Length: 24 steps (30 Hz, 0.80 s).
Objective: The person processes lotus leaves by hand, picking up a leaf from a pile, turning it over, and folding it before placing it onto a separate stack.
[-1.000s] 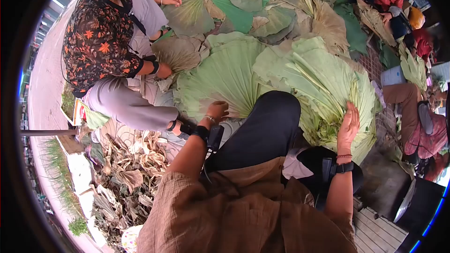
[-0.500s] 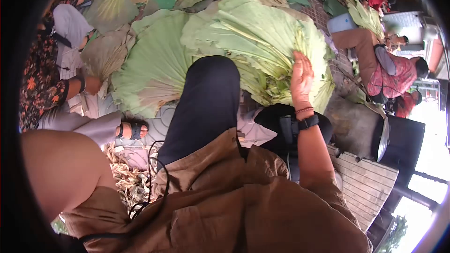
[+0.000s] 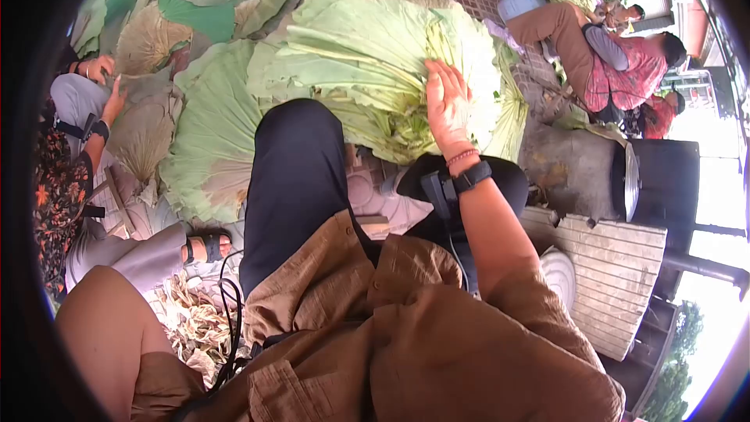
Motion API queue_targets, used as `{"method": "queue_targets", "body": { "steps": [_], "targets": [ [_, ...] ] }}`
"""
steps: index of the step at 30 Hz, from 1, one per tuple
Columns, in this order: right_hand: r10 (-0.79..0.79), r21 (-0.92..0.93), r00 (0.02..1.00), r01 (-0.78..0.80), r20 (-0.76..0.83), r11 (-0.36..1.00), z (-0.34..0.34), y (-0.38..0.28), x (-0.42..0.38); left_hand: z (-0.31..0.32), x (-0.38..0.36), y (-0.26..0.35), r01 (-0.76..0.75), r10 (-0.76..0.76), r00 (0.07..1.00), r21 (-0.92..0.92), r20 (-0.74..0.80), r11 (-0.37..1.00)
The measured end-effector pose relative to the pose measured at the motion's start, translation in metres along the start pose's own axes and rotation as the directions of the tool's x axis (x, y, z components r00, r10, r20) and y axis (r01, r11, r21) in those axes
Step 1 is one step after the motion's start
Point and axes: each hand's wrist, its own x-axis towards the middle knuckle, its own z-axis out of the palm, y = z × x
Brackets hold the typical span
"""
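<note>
My right hand (image 3: 449,105), with a red bracelet and a black watch at the wrist, lies on the pale green stack of large leaves (image 3: 344,70). Its fingers are stretched out, palm side partly showing, and hold nothing visible. Small torn bits and stems (image 3: 410,125) lie at the leaf's lower edge beside the hand. A second broad green leaf (image 3: 211,117) with a brown patch spreads left of my knee. Of my left side, only the bent arm (image 3: 117,336) shows at the lower left; my left hand is out of view.
At the left sits a co-worker with both hands (image 3: 105,86) near brown leaves. Other people sit at the upper right by a blue container (image 3: 519,1). A large metal pot (image 3: 574,164) and a slatted wooden board (image 3: 598,273) stand right. Dry scraps (image 3: 199,320) lie lower left.
The view has shifted, so the leaves and my right hand appear further left. My right hand still rests on the leaf. The co-worker's hands have come closer together.
</note>
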Motion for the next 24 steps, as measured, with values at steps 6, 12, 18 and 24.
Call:
{"method": "queue_targets", "body": {
  "steps": [6, 12, 18, 24],
  "targets": [
    [0.005, 0.004, 0.999, -0.005, -0.036, 1.0, 0.001, 0.0, 0.001, 0.009, 0.007, 0.002, -0.061, 0.062, 0.998, 0.021, -0.005, 0.998],
    [0.006, -0.015, 0.999, -0.006, -0.041, 1.0, 0.002, 0.0, 0.005, -0.008, 0.014, 0.015, -0.109, 0.108, 0.988, -0.001, -0.106, 0.994],
    [-0.05, -0.056, 0.997, 0.046, -0.064, 0.997, 0.005, 0.006, 0.003, -0.037, -0.003, -0.002, 0.128, -0.175, 0.916, -0.151, -0.36, 0.98],
    [-0.085, -0.021, 0.996, 0.085, -0.013, 0.996, 0.009, 0.018, 0.005, 0.042, -0.188, -0.115, 0.812, -0.954, -0.085, -0.574, -0.287, 0.1]
  ]
}}
